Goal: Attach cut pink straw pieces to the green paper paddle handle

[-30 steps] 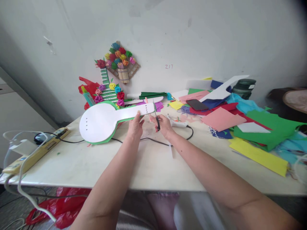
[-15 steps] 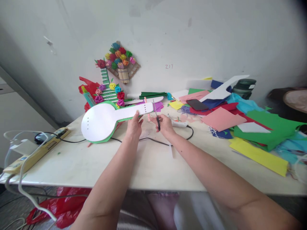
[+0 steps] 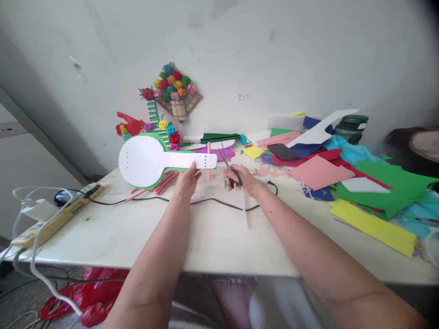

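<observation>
My left hand [image 3: 188, 180] grips the neck of a white guitar-shaped cutout [image 3: 142, 161], thumb on top. Green sheet shows along the cutout's edge, and small dark holes mark its round body and the neck's end. In my right hand [image 3: 242, 177] is a pair of scissors [image 3: 226, 160], its blades slightly apart and pointing up and away, just right of the neck's end. A pink paper strip [image 3: 208, 173] stands out from behind the neck. Several pink rolled sticks [image 3: 164, 183] lie on the table under the cutout.
Coloured sheets [image 3: 322, 171], a phone [image 3: 283, 151] and a dark green jar [image 3: 351, 128] lie to the right. A power strip [image 3: 58, 212] sits at left; a black cable [image 3: 219, 199] crosses the table. Paper-flower crafts [image 3: 174, 87] stand against the wall.
The cutout has tipped more level and its neck end has come slightly lower. The scissors have turned, their blades now showing apart. The view has shifted slightly.
</observation>
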The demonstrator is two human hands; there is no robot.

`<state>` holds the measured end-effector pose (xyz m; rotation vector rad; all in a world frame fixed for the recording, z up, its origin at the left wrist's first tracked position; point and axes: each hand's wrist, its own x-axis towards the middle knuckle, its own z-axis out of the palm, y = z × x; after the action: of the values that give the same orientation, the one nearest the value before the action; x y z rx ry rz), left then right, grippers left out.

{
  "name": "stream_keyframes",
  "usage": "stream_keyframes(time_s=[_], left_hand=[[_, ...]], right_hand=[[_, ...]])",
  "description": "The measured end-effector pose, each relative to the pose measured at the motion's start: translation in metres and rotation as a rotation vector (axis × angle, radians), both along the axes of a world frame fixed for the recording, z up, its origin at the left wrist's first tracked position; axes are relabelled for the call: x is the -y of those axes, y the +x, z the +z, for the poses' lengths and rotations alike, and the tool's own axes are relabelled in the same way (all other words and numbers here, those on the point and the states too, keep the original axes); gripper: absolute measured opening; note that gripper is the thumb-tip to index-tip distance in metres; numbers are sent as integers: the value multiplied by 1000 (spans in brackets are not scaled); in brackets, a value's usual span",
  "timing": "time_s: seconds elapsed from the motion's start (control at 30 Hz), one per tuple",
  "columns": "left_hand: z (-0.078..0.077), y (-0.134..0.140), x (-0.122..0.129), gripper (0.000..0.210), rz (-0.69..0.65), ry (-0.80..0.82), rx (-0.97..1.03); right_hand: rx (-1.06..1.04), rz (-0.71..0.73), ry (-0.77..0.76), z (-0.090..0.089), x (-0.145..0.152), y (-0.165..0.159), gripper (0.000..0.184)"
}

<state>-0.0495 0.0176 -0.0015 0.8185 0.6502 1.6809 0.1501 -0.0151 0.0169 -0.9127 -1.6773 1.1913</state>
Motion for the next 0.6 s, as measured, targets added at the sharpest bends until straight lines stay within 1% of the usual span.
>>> stream_keyframes(time_s=[0.1,0.2,0.33,0.47,0.6], left_hand=[[0,0,1,31,-13,-1,11],[0,1,3,30,-15,-3,18],[0,2,3,29,-12,-11,36],[0,4,3,27,-24,-19,30],[-1,5,4,29,-31,-18,10]], right_hand=[[30,-8,25,2,3,-2,31],[47,-15,51,-2,0,-5,28],[41,-33,41,-7,-5,-10,27],[45,-57,24,-8,-3,-13,27],[58,-70,45,-7,-2,-14,25]])
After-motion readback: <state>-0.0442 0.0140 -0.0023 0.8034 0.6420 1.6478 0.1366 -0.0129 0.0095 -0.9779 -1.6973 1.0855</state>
